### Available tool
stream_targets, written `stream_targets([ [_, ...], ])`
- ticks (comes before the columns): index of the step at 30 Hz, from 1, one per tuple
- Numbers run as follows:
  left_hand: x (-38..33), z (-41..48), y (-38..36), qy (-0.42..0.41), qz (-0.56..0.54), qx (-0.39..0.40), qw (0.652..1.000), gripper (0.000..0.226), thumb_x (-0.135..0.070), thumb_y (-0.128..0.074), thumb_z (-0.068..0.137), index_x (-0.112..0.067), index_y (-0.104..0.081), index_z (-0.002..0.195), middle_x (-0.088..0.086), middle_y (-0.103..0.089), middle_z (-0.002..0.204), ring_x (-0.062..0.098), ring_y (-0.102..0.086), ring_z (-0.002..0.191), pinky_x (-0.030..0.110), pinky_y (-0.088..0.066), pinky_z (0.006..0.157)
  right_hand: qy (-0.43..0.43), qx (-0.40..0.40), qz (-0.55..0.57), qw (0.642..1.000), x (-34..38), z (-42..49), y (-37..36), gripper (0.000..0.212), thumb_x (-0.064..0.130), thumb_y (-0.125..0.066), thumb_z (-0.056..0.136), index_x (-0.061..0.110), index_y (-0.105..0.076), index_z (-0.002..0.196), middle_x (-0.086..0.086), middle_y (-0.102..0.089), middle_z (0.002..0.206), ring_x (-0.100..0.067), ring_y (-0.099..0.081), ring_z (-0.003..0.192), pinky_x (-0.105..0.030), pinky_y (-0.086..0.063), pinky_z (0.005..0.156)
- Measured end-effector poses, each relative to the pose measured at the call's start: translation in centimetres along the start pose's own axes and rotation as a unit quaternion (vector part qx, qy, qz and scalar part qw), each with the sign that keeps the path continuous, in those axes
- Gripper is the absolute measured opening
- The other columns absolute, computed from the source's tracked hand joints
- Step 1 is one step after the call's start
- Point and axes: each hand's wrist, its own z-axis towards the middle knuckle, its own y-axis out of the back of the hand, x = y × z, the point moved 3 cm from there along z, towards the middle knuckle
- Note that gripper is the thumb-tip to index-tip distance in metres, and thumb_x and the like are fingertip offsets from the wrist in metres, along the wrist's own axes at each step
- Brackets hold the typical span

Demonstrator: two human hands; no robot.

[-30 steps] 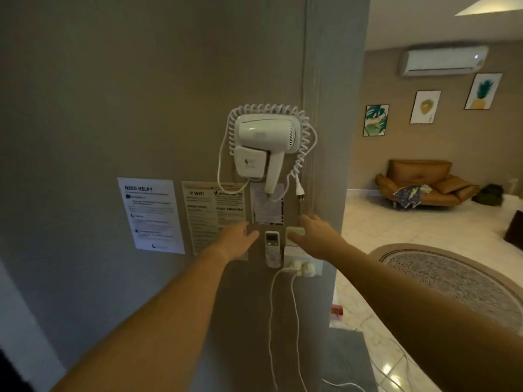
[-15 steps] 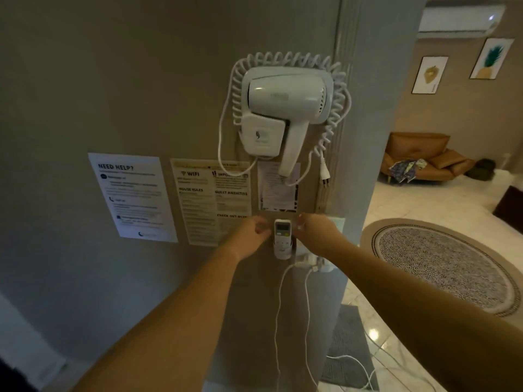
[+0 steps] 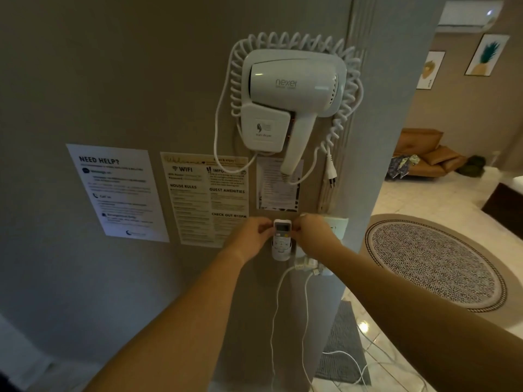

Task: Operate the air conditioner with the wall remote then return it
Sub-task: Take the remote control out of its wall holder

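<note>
A small white remote (image 3: 282, 236) with a grey display stands upright in a white wall holder (image 3: 280, 254) on the grey wall. My left hand (image 3: 250, 237) pinches its left edge and my right hand (image 3: 314, 233) pinches its right edge, both at display height. The remote's lower half is inside the holder. The white air conditioner (image 3: 468, 12) hangs high on the far room's wall at the top right, partly cut off by the frame.
A white wall hair dryer (image 3: 291, 89) with coiled cord hangs above the remote. Paper notices (image 3: 119, 190) are stuck to the wall at left. A socket with plugs (image 3: 310, 264) and white cables sits just below right. A round rug (image 3: 435, 261) and brown sofa (image 3: 424, 157) lie beyond.
I have stepped closer to the wall. Both hands moved inward from beside the remote until their fingers closed on its two edges.
</note>
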Motion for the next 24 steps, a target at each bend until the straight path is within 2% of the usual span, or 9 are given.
stream_targets([
  [3,-0.1,0.4,0.0,-0.006,0.002,-0.009,1.0,0.017,-0.037,-0.066,0.103,-0.033,-0.077,0.115,-0.008,-0.078,0.117,0.015,-0.071,0.112,0.048,-0.055,0.105,0.005,-0.012,0.016,1.0,-0.3,0.1,-0.3,0.016,0.025,-0.067,0.102,0.015,-0.076,0.11,-0.009,-0.075,0.1,-0.028,-0.074,0.092,-0.044,-0.062,0.095],
  [7,-0.7,0.9,0.3,-0.029,-0.031,-0.043,0.998,0.019,-0.027,-0.067,0.104,-0.022,-0.079,0.117,-0.004,-0.079,0.114,0.014,-0.07,0.108,0.038,-0.053,0.099,0.01,-0.041,0.09,0.995,-0.6,0.2,-0.1,0.02,0.026,-0.06,0.106,0.016,-0.077,0.107,-0.003,-0.072,0.086,-0.02,-0.072,0.075,-0.042,-0.065,0.084],
  [10,-1.3,1.1,1.0,-0.036,-0.099,-0.076,0.991,0.016,-0.023,-0.068,0.103,-0.017,-0.079,0.114,-0.004,-0.078,0.107,0.016,-0.072,0.105,0.036,-0.054,0.097,0.033,-0.081,0.148,0.985,-0.4,0.2,0.9,0.023,0.025,-0.058,0.106,0.015,-0.078,0.113,-0.006,-0.077,0.096,-0.023,-0.075,0.08,-0.044,-0.067,0.08],
  [13,-1.9,0.9,1.5,-0.045,-0.158,-0.082,0.983,0.014,-0.024,-0.067,0.104,-0.02,-0.077,0.113,-0.003,-0.081,0.109,0.017,-0.075,0.108,0.041,-0.06,0.097,0.056,-0.104,0.233,0.965,-0.4,-0.4,1.6,0.019,0.023,-0.061,0.105,0.016,-0.076,0.116,-0.004,-0.078,0.102,-0.023,-0.076,0.09,-0.045,-0.066,0.085],
  [15,-2.2,0.6,1.5,-0.045,-0.187,-0.088,0.977,0.015,-0.023,-0.065,0.105,-0.019,-0.075,0.115,-0.002,-0.081,0.108,0.02,-0.077,0.106,0.038,-0.066,0.086,0.064,-0.097,0.274,0.955,-0.4,-0.8,1.6,0.018,0.022,-0.061,0.106,0.016,-0.073,0.118,-0.006,-0.078,0.104,-0.024,-0.076,0.093,-0.045,-0.065,0.086],
  [17,-2.6,0.0,1.4,-0.044,-0.193,-0.094,0.976,0.016,-0.02,-0.064,0.106,-0.015,-0.074,0.118,0.0,-0.079,0.108,0.019,-0.077,0.104,0.023,-0.065,0.073,0.064,-0.076,0.306,0.947,-0.6,-1.3,1.5,0.02,0.022,-0.059,0.107,0.015,-0.069,0.122,-0.006,-0.078,0.104,-0.024,-0.077,0.091,-0.041,-0.067,0.079],
  [18,-2.7,-0.3,1.2,-0.04,-0.193,-0.093,0.976,0.017,-0.02,-0.063,0.106,-0.014,-0.073,0.118,0.002,-0.079,0.109,0.02,-0.077,0.103,0.022,-0.064,0.072,0.062,-0.062,0.316,0.945,-0.7,-1.5,1.4,0.022,0.023,-0.058,0.108,0.014,-0.067,0.125,-0.005,-0.076,0.105,-0.024,-0.077,0.091,-0.037,-0.067,0.075],
  [21,-2.9,-1.5,0.7,-0.026,-0.199,-0.089,0.976,0.015,-0.021,-0.064,0.106,-0.013,-0.073,0.114,0.007,-0.08,0.108,0.025,-0.079,0.101,0.037,-0.068,0.08,0.055,-0.025,0.33,0.942,-1.1,-2.5,1.3,0.024,0.021,-0.056,0.108,0.014,-0.063,0.13,-0.005,-0.073,0.108,-0.027,-0.076,0.097,-0.038,-0.067,0.073],
  [24,-3.8,-2.8,0.4,-0.027,-0.189,-0.091,0.977,0.012,-0.02,-0.064,0.107,-0.012,-0.072,0.112,0.002,-0.079,0.105,0.02,-0.079,0.097,0.028,-0.066,0.076,0.048,0.006,0.342,0.938,-1.9,-3.6,1.5,0.026,0.019,-0.056,0.108,0.014,-0.06,0.133,-0.008,-0.073,0.116,-0.027,-0.075,0.097,-0.033,-0.065,0.067],
])
